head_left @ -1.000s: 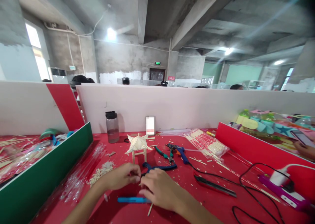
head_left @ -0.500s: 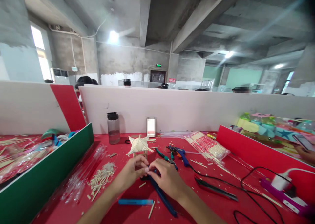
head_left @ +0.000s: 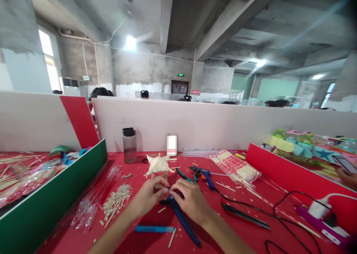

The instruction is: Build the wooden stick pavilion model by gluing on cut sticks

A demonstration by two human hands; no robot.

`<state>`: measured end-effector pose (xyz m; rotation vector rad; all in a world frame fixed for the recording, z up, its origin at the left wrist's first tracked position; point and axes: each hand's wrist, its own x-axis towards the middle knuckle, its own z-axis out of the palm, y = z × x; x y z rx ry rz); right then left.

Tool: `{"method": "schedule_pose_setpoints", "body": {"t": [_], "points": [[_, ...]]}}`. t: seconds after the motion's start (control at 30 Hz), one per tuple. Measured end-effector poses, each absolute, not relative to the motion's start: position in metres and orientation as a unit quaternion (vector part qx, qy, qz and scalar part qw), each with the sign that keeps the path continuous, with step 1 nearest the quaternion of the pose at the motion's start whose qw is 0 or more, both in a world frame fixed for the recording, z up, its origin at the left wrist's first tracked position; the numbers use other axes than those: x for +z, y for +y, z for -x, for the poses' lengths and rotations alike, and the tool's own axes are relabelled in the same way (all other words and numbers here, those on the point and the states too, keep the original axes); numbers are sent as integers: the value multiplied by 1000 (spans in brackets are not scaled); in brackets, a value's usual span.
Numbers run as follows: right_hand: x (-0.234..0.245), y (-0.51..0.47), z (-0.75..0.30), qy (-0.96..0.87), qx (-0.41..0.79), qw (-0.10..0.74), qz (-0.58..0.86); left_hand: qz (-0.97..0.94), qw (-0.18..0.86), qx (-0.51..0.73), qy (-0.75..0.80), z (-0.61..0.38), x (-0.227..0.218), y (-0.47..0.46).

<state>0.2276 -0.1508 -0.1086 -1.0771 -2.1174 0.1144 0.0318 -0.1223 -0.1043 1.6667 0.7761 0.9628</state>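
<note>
My left hand (head_left: 153, 195) and my right hand (head_left: 189, 201) meet at the middle of the red table, fingers pinched closely together. Whatever they hold between the fingertips is too small to make out. Just beyond them stands a small pavilion model (head_left: 159, 164) of pale sticks with a pointed, flared roof; my hands hide part of its base. Beneath my right hand lies a dark blue-handled tool (head_left: 182, 221), its head partly covered. A blue pen-like stick (head_left: 154, 229) and a short wooden stick (head_left: 171, 238) lie nearer to me.
Cut stick pieces (head_left: 116, 202) and clear plastic wrappers (head_left: 93, 198) lie left. To the right are green-handled pliers (head_left: 186, 175), a blue glue gun (head_left: 205, 175), a black utility knife (head_left: 245, 216), bundled sticks (head_left: 237, 166) and a purple power strip (head_left: 320, 224). A bottle (head_left: 129, 146) stands behind.
My fingertips have shifted slightly, and the right hand sits a little apart from the tool's head, showing more of it. The view has moved very slightly.
</note>
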Motion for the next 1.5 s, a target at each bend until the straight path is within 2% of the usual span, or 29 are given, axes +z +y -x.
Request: {"method": "schedule_pose_setpoints", "body": {"t": [0.17,0.3,0.43,0.97,1.5], "points": [[-109,-151,-227,-834,81,347,422,-739,425,423,307,-16,-82,-130],[-117,-152,-220,-857,95,291,415,-708,341,526,325,0,-69,-128],[-128,-154,-214,-879,98,237,402,-652,300,609,337,13,-68,-117],[-133,-155,-218,-921,88,142,352,-617,299,636,355,24,-81,-99],[-127,-159,-219,-922,84,148,348,-627,293,626,359,25,-82,-99]]}}
